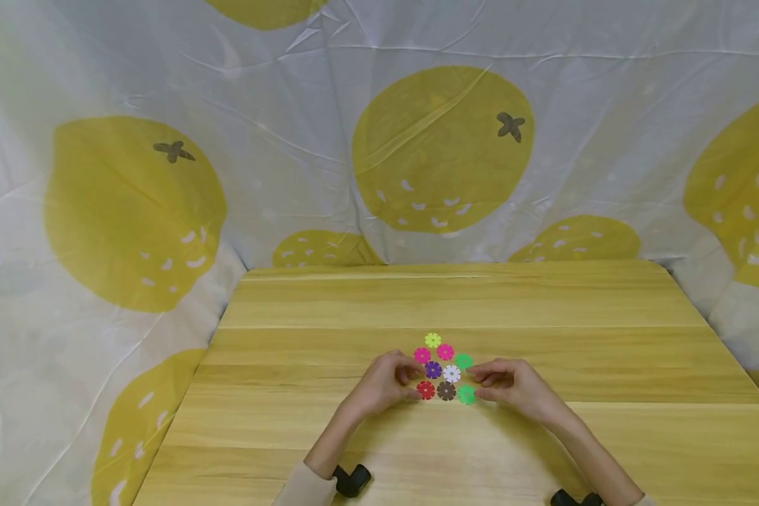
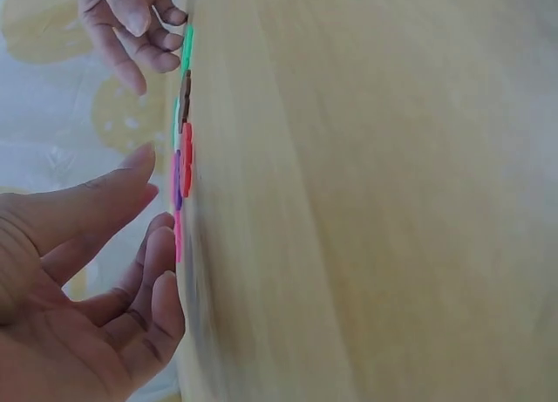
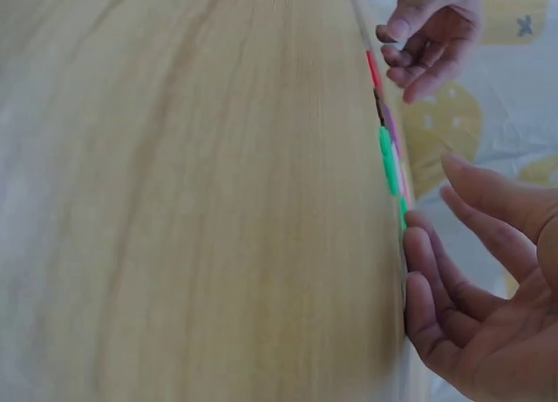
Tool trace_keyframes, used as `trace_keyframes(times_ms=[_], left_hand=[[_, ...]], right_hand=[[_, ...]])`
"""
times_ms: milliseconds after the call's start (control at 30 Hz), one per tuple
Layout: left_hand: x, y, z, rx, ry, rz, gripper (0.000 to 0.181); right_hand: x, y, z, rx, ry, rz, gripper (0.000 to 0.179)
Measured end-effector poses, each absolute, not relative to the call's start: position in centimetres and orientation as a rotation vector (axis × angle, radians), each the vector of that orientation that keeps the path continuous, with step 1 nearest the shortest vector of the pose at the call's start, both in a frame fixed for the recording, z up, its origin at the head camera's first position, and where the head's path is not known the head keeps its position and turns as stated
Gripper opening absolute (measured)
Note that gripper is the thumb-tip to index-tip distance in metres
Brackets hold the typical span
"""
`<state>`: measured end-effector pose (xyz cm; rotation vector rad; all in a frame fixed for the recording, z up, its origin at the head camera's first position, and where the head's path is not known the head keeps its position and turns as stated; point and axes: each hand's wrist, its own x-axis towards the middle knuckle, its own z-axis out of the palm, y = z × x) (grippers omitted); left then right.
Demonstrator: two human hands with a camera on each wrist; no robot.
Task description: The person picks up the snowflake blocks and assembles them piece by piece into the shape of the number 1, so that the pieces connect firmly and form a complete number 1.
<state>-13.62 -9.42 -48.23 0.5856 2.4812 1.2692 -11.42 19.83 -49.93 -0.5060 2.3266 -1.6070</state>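
Observation:
Several notched plastic snowflake discs lie flat in a close cluster on the table. A yellow-green disc point(image 1: 433, 340) is farthest back, with two pink discs point(image 1: 445, 352) just in front. A purple disc point(image 1: 433, 370) and a white disc point(image 1: 452, 374) form the middle. Along the near side sit a red disc point(image 1: 426, 390), a brown disc point(image 1: 445, 391) and a green disc point(image 1: 466, 395); a second green disc point(image 1: 464, 361) lies behind on the right. My left hand point(image 1: 384, 383) rests at the cluster's left side, fingers loosely bent, holding nothing. Opposite, my right hand point(image 1: 520, 385) curves beside the green discs, also holding nothing.
The wooden table point(image 1: 329, 302) extends all round the discs. Behind it hangs a pale cloth point(image 1: 278, 161) printed with yellow lemons. Black wrist-worn devices show at the left wrist point(image 1: 353, 481) and right wrist point(image 1: 575, 499).

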Motion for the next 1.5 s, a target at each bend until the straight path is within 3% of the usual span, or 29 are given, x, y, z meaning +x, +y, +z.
trace_keyframes(times_ms=[767, 1500], left_hand=[[-14.4, -8.2, -48.3, 0.518, 2.540, 1.139, 0.023], [-13.6, -8.2, -48.6, 0.573, 2.550, 1.138, 0.032]], right_hand=[[-12.3, 19.3, -50.4, -0.550, 2.380, -1.474, 0.036], [-11.6, 18.7, -50.8, -0.526, 2.464, -1.455, 0.028]])
